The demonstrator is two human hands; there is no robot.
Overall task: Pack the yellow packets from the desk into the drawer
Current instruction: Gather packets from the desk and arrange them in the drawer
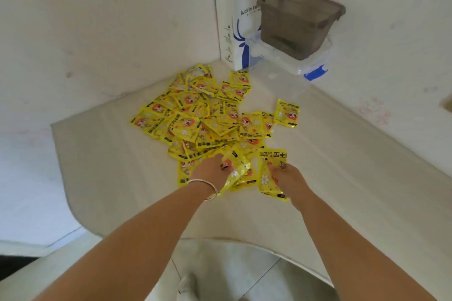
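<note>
A loose heap of several yellow packets (195,120) with cartoon prints covers the middle of the pale desk (342,159). One packet (286,113) lies apart at the heap's right. At the heap's near edge my left hand (212,171), with a bangle on its wrist, is closed on a crumpled yellow packet (238,168). Just to its right my right hand (288,179) grips a yellow packet (270,173) that it holds upright with more behind it. No drawer is in view.
In the far corner stand a white paper bag (234,19) and a brown plastic bin (297,22) on clear lidded boxes with a blue clip (315,73). Walls close the desk at the back and right. The desk's curved near edge (244,239) has floor below.
</note>
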